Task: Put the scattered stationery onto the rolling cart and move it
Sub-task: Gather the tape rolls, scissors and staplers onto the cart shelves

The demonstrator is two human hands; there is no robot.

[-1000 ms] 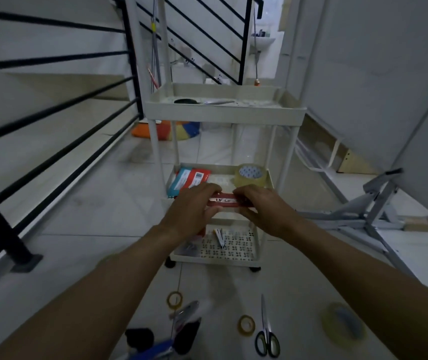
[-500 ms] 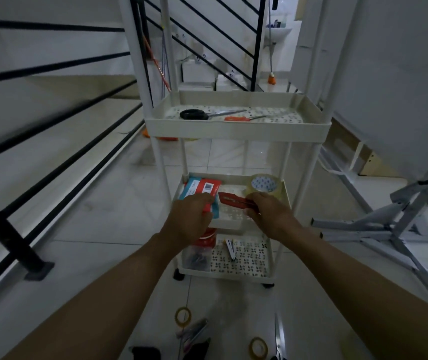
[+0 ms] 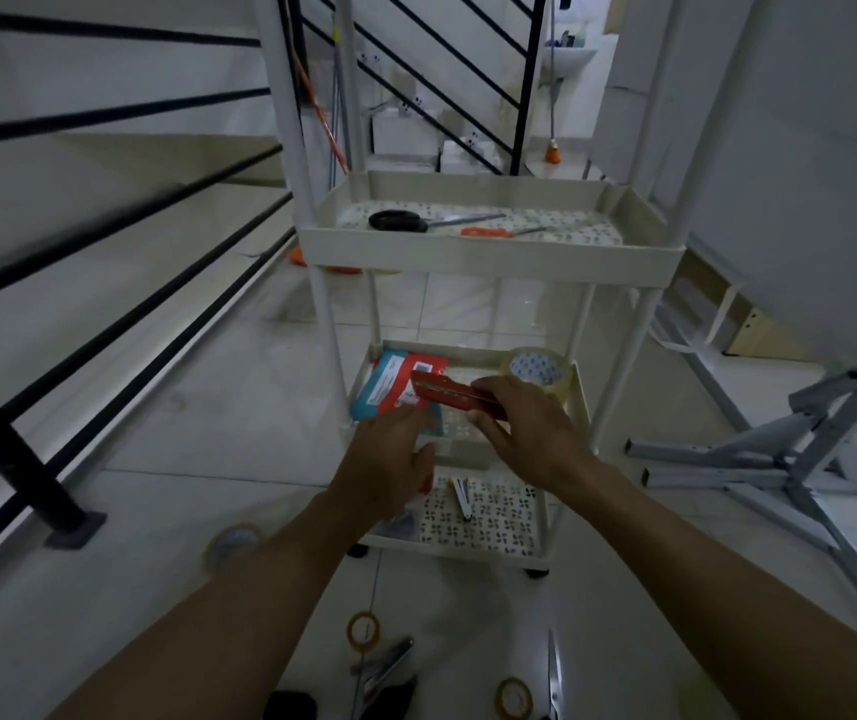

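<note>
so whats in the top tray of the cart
The top tray holds black-handled scissors and an orange-handled tool, both lying flat on the patterned floor. The front wall hides the nearest strip of the floor, so anything small lying there cannot be seen.

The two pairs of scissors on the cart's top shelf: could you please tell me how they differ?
The black-handled scissors lie to the left and nearer the shelf's back; the orange-handled scissors lie to the right, nearer the front rim. The black pair has broad, bulky handles, the orange pair slim ones. Both lie flat on the top shelf with handles to the left and blades pointing right.
</note>
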